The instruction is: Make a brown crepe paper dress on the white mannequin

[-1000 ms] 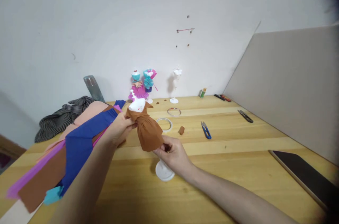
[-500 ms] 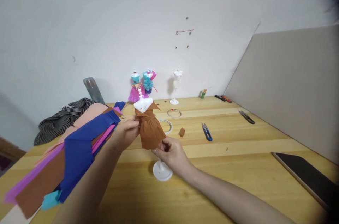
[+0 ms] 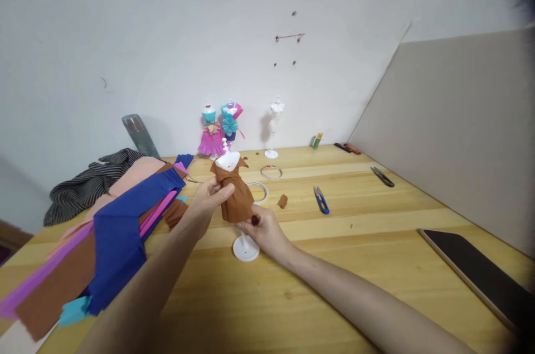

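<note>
A small white dress form [image 3: 228,161] wears a brown crepe-paper dress [image 3: 236,202] with a pointed collar and a gathered skirt. It leans slightly, its round white base [image 3: 246,248] low over the table. My left hand [image 3: 208,200] is closed around the dress's waist, thumb lying across the front. At the skirt's lower right edge my right hand [image 3: 265,233] is closed on the hem, close to the stand's pole; its fingertips are partly hidden under the paper. Just beyond the right hand lie a white tape roll [image 3: 264,193] and a brown paper scrap [image 3: 283,201].
Crepe-paper strips [image 3: 117,226] and a striped cloth [image 3: 79,187] lie at left, near a flask [image 3: 140,135]. Two dressed forms [image 3: 211,139] and a bare form [image 3: 276,122] stand by the wall. Blue thread snips [image 3: 321,200], black snips [image 3: 382,177] and a tablet [image 3: 472,270] lie at right.
My left thumb has come across the front of the dress's waist. The right hand has shifted inward beneath the hem. The whole view has shifted slightly.
</note>
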### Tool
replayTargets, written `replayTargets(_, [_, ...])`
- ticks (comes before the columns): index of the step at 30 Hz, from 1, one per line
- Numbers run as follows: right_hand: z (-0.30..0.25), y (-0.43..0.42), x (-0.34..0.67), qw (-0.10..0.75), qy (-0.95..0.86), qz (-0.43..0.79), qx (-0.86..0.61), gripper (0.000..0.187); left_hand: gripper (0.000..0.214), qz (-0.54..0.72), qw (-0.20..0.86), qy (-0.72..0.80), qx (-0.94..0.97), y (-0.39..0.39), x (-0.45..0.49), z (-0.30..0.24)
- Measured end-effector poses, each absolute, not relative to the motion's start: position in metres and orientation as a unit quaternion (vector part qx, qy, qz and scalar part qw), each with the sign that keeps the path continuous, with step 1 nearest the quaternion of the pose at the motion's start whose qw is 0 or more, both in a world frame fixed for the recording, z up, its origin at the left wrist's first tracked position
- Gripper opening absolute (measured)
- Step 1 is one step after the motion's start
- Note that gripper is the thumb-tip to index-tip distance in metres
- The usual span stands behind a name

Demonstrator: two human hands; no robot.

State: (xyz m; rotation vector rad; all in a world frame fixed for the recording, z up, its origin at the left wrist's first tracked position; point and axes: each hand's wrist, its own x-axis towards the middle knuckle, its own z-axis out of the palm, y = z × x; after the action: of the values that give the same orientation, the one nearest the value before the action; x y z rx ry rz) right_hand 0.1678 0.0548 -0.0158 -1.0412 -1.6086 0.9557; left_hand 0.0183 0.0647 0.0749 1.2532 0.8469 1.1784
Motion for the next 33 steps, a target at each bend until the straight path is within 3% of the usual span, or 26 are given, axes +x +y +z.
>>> replayTargets(6, [-0.002,0.049,0.171,0.454,-0.735,0.302,-0.403,0.028,0.036,0.537,0.52,0.401,0.53,0.058,0.022,0.078])
replayTargets(11, [0.021,0.05,0.19,0.361,-0.811,0.237,-0.395,0.017,0.029,0.53,0.515,0.413,0.533,0.052,0.025,0.077])
replayTargets(18, [0.071,0.032,0.212,0.508,-0.75,0.119,-0.406,0.022,0.028,0.516,0.518,0.406,0.549,0.046,0.03,0.078])
replayTargets(20, [0.08,0.023,0.208,0.532,-0.743,0.086,-0.397,0.016,0.029,0.513,0.519,0.409,0.549,0.044,0.031,0.079])
replayTargets(24, [0.086,0.016,0.198,0.549,-0.738,0.075,-0.385,0.002,0.031,0.494,0.536,0.398,0.557,0.041,0.033,0.082])
replayTargets(33, [0.08,0.02,0.192,0.554,-0.737,0.098,-0.375,0.014,0.03,0.455,0.52,0.374,0.619,0.04,0.031,0.083])
